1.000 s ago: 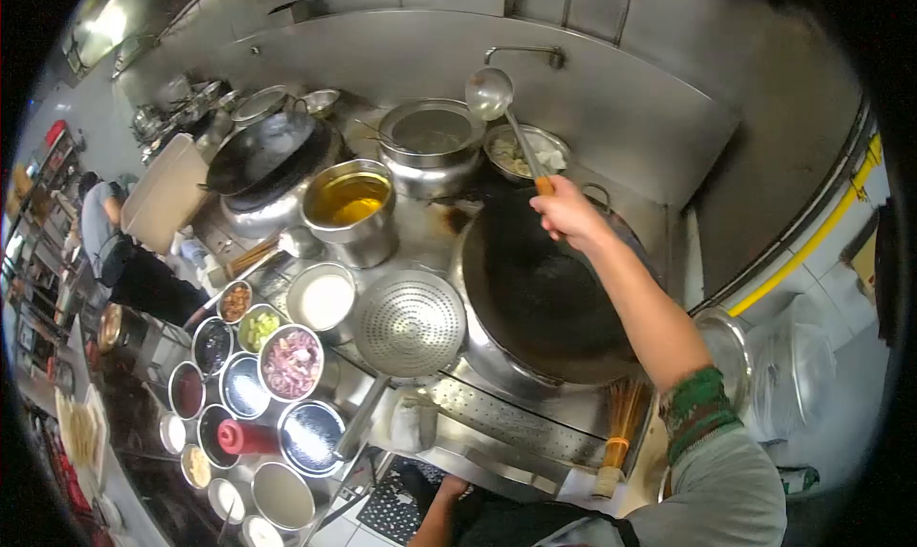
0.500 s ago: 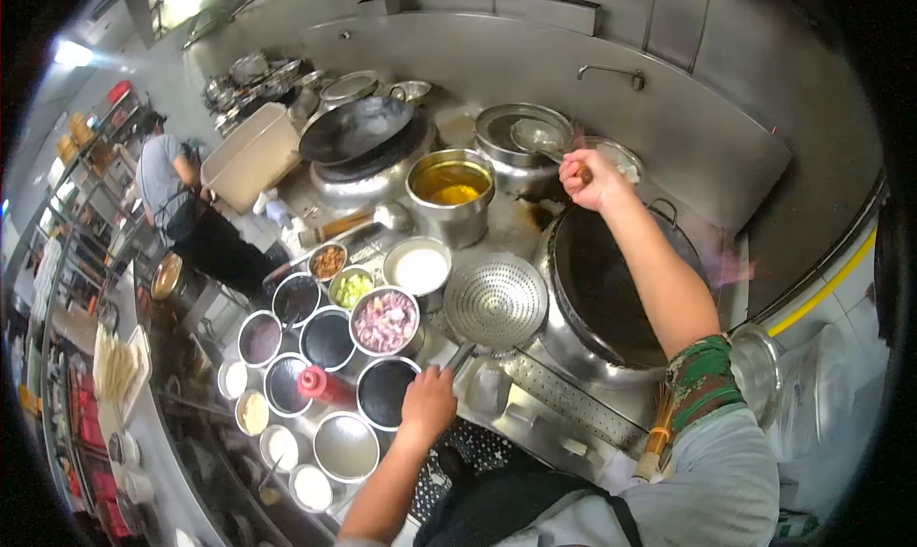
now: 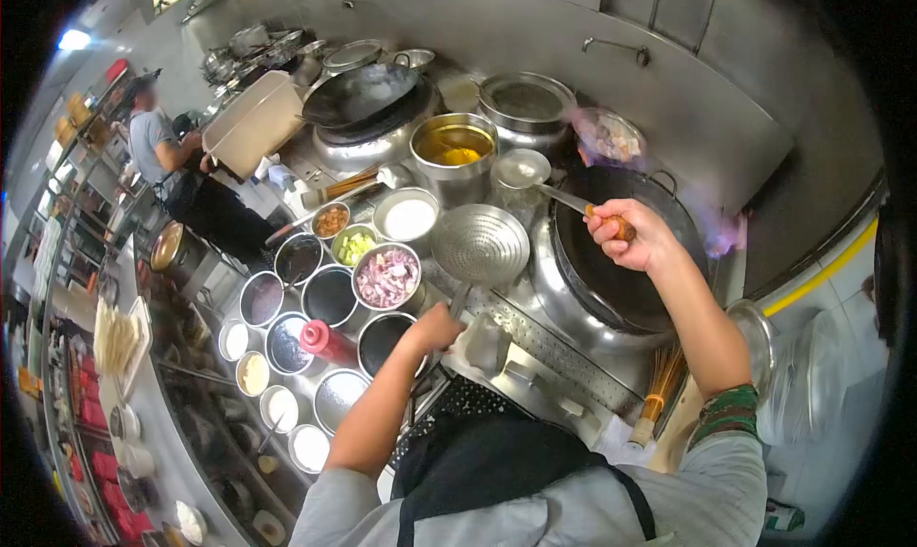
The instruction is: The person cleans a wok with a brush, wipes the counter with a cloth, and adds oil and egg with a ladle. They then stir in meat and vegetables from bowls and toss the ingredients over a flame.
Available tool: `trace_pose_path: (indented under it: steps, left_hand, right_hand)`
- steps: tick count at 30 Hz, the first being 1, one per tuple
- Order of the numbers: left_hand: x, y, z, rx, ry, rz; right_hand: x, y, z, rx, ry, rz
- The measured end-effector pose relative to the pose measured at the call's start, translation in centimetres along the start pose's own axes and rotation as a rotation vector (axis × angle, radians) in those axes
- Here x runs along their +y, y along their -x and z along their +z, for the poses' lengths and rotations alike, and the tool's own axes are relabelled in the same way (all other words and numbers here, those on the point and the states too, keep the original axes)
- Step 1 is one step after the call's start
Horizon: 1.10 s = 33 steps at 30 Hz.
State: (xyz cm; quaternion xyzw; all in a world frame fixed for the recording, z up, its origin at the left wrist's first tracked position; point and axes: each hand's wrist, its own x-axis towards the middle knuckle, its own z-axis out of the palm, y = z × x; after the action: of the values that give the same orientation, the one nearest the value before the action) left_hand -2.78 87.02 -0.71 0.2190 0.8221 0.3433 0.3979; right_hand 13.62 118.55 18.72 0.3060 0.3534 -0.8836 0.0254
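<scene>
Steel worktop (image 3: 564, 344), violet flame (image 3: 726, 236) — scorching if the right hand (image 3: 630, 234), clasping a wooden-handled steel ladle (image 3: 567, 199), strays; left hand (image 3: 435, 328) clasps a perforated steel strainer (image 3: 480, 245).

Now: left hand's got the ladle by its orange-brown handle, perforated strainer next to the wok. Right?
One thing's off: the ladle is in the right hand, not the left hand; the head view shows it. The rest holds: gripped by its orange-brown handle, perforated strainer next to the wok.
</scene>
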Motion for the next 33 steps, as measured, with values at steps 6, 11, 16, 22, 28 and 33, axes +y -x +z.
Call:
trace_pose_path:
  steps: [6, 11, 16, 22, 28, 33]
  left_hand:
    - [4.2, -0.1, -0.6, -0.369, 1.037, -0.276]
    - [6.3, 1.2, -1.6, -0.317, 0.785, -0.111]
    - [5.6, 1.2, -2.3, -0.158, 0.486, -0.052]
    - [2.8, 2.5, -2.5, 0.327, -0.232, 0.393]
    - [5.4, 7.2, -2.1, 0.462, -0.282, 0.341]
    - [2.2, 7.1, -0.1, 0.095, 0.694, 0.061]
  right_hand:
    - [2.2, 3.6, 0.0, 0.075, 0.338, -0.076]
    - [2.0, 5.6, -1.9, 0.107, 0.582, -0.137]
    - [0.3, 6.6, -4.0, 0.204, 0.876, -0.304]
    - [-5.6, -1.1, -6.6, 0.519, 1.306, -0.674]
    - [-11.4, -17.6, -7.8, 0.798, 1.414, -0.754]
    - [-13.3, -21.2, -5.6, 0.425, 0.629, -0.447]
